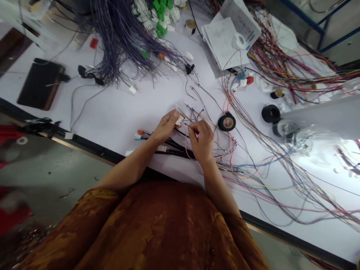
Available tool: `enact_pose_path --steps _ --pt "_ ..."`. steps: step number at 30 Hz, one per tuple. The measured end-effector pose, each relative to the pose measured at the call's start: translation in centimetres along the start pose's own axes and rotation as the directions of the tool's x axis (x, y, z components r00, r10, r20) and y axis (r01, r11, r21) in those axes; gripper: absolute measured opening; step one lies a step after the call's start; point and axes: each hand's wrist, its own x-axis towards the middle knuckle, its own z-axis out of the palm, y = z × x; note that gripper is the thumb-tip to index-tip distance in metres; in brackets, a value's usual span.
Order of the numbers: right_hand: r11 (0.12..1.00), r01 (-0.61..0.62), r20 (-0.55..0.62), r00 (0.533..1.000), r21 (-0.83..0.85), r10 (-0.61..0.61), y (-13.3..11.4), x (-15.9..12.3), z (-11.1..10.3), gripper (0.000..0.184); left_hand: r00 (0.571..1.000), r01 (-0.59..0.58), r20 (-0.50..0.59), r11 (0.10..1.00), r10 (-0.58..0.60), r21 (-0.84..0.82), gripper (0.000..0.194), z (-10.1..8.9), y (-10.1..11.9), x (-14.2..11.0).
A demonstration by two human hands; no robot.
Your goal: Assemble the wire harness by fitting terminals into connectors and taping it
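My left hand (167, 125) holds a small white plastic wire connector (179, 120) between thumb and fingers. My right hand (200, 140) pinches a thin wire (189, 126) close to that connector, and the two hands nearly touch. Several loose wires with bare metal terminals (194, 110) fan out just beyond the hands. A bundle of black wires (174, 148) with red, blue and white ends runs under my wrists. The exact point where the wire meets the connector is hidden by my fingers.
The white-topped bench (112, 112) carries a large purple-grey wire bunch (120, 41), multicoloured wire bundles (281, 63), black tape rolls (226, 122), papers (225, 41), green connectors (159, 15) and a dark tablet-like slab (41, 84). The bench's black front edge (92, 150) runs close to my body.
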Motion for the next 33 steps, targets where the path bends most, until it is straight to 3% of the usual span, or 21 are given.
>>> enact_pose_path --steps 5,12,25,33 --pt "0.995 0.052 0.006 0.999 -0.089 -0.051 0.4 -0.3 0.2 0.017 1.0 -0.006 0.007 0.999 0.006 0.053 0.05 0.1 0.4 -0.2" --pt "0.995 0.073 0.056 0.996 -0.065 -0.069 0.8 -0.2 0.0 0.019 0.996 -0.054 0.07 0.997 0.049 0.063 0.046 0.1 0.5 -0.2" --pt "0.998 -0.013 0.005 1.0 -0.059 0.013 0.8 -0.4 1.2 0.025 0.992 -0.09 0.105 0.985 0.074 0.148 0.049 0.5 1.5 -0.5" --pt "0.998 -0.028 -0.037 0.999 -0.064 0.025 1.0 -0.5 3.0 0.027 0.989 -0.135 0.08 0.97 0.121 0.203 0.039 0.8 1.5 -0.9"
